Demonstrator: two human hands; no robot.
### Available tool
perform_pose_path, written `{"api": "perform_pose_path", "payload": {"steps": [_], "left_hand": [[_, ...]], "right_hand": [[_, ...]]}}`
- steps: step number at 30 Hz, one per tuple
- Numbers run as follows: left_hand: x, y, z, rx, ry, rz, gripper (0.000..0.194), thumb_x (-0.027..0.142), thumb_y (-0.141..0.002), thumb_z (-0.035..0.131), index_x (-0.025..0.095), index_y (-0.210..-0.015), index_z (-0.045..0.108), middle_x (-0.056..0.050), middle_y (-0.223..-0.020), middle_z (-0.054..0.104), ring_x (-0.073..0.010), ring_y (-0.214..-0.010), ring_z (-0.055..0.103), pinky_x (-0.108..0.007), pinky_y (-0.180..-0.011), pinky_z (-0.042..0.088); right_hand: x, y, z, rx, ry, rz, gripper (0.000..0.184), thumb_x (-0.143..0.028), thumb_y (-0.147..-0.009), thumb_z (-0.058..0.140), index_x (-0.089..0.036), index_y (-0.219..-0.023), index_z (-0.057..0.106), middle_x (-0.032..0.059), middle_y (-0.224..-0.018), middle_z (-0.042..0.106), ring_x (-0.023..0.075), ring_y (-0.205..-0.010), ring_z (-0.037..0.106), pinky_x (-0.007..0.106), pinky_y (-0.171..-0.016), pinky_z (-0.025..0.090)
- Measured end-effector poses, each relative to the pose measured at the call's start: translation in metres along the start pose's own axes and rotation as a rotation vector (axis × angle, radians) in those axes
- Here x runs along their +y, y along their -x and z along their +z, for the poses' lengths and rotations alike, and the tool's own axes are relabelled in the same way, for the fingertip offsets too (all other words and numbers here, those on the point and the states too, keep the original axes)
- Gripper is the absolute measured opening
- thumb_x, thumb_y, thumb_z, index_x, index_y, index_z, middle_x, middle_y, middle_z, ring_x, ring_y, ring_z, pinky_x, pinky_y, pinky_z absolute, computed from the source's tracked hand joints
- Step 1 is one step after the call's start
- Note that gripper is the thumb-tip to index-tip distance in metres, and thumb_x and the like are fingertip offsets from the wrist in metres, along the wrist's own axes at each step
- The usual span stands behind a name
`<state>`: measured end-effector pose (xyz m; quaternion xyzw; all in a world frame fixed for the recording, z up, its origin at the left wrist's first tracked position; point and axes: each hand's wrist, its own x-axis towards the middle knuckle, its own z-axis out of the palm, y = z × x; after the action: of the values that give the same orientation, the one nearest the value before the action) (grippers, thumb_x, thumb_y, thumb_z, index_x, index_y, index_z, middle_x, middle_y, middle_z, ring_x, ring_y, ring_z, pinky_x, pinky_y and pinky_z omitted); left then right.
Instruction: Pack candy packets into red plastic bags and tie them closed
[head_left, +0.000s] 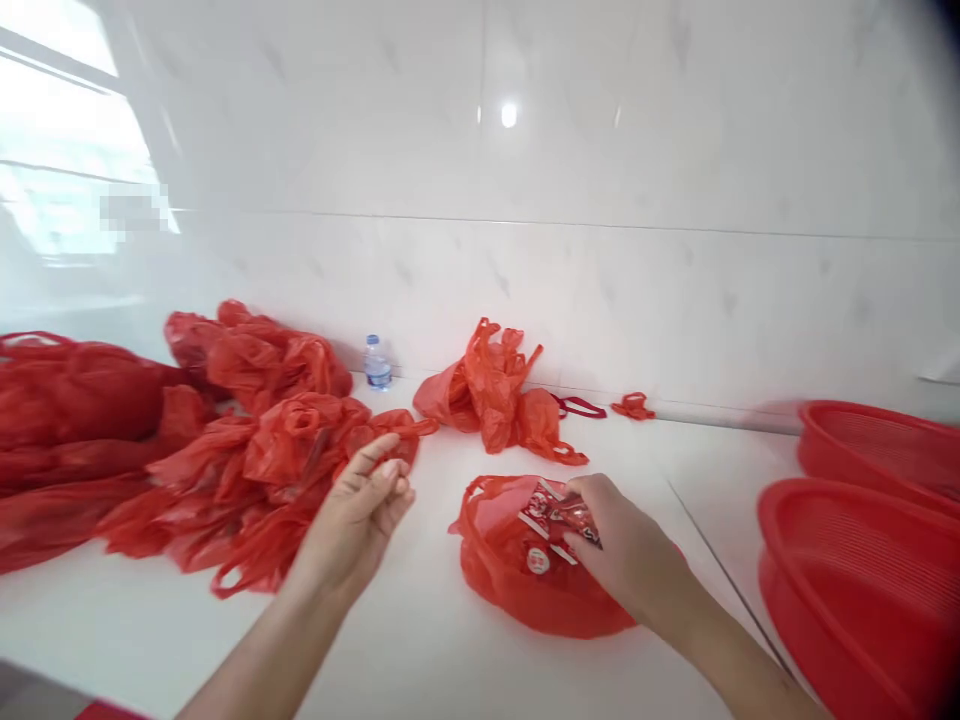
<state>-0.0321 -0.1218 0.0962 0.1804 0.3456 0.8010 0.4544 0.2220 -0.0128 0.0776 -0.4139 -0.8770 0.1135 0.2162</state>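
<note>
A red plastic bag [517, 585] lies open on the white counter in front of me. My right hand [626, 555] is closed on red and white packets [555, 515] at the bag's mouth. A round white-labelled item [537, 561] shows inside the bag. My left hand [364, 510] hovers to the left of the bag, palm up, fingers loosely curled with nothing visible in them. It is just in front of a heap of red plastic bags [255, 460].
More filled red bags [67, 420] lie at the far left. Another crumpled red bag [491, 395] and a small water bottle [377, 364] stand by the white wall. Two red plastic baskets [862, 560] sit at the right edge.
</note>
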Motion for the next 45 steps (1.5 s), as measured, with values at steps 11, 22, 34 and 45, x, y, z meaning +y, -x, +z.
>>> {"api": "perform_pose_path", "payload": {"steps": [11, 22, 34, 45], "left_hand": [[-0.037, -0.011, 0.002, -0.044, 0.156, -0.150, 0.013, 0.020, -0.088, 0.050, 0.013, -0.096, 0.059, -0.005, -0.079, 0.061, -0.0102, -0.067, 0.062, -0.022, -0.067, 0.056], [-0.063, -0.015, 0.017, -0.088, 0.139, -0.132, 0.031, 0.003, -0.074, 0.064, 0.016, -0.101, 0.057, -0.002, -0.087, 0.060, -0.0078, -0.072, 0.062, -0.019, -0.069, 0.054], [-0.067, -0.003, 0.020, -0.137, 0.094, -0.116, 0.044, 0.001, -0.068, 0.069, 0.019, -0.106, 0.054, 0.002, -0.081, 0.060, -0.0055, -0.069, 0.061, -0.018, -0.072, 0.053], [-0.079, 0.005, 0.020, -0.132, 0.218, -0.160, 0.045, -0.001, -0.071, 0.063, 0.020, -0.109, 0.052, 0.001, -0.089, 0.057, -0.0053, -0.072, 0.058, -0.018, -0.073, 0.052]], "right_hand": [[0.053, -0.005, 0.054, 0.328, 0.183, -0.157, 0.034, -0.036, -0.088, 0.040, -0.022, -0.118, 0.048, 0.0113, -0.124, 0.046, 0.0280, -0.110, 0.049, 0.044, -0.089, 0.044], [0.107, -0.006, 0.049, 0.392, 0.410, 0.057, 0.038, -0.037, -0.089, 0.033, -0.018, -0.111, 0.057, 0.0139, -0.121, 0.050, 0.0291, -0.107, 0.052, 0.043, -0.080, 0.047], [0.121, -0.003, 0.058, 0.303, 0.376, 0.123, 0.037, -0.036, -0.087, 0.034, -0.018, -0.111, 0.057, 0.0117, -0.116, 0.052, 0.0256, -0.102, 0.054, 0.040, -0.083, 0.047], [0.113, -0.001, 0.055, 0.149, 0.189, 0.303, 0.039, -0.044, -0.086, 0.034, -0.023, -0.113, 0.053, 0.0059, -0.121, 0.049, 0.0221, -0.099, 0.058, 0.035, -0.074, 0.048]]}}
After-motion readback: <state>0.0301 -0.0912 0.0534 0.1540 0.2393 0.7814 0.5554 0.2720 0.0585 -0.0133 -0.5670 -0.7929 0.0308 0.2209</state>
